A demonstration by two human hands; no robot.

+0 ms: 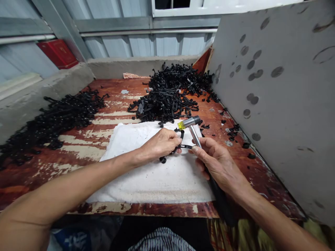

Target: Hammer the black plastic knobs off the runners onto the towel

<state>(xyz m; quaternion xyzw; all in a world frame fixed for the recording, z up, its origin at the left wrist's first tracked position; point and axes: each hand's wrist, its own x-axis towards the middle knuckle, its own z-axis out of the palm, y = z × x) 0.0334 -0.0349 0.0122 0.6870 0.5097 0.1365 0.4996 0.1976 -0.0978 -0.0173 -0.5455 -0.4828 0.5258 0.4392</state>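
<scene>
My left hand (161, 143) is closed on a small black plastic part (180, 139) and holds it just above a white cloth pad (146, 170) on the worn red wooden bench (86, 146). My right hand (218, 164) grips the handle of a small hammer (192, 123) with a metal head and a yellow face. The hammer head hangs just above and behind the black part. My right fingertips touch the end of the part.
A big heap of black plastic parts (170, 94) lies behind the pad. Another heap (57, 116) spreads along the left side. Loose black pieces (235, 134) lie by a grey spotted board (277, 104) on the right. A red box (57, 53) sits on the left ledge.
</scene>
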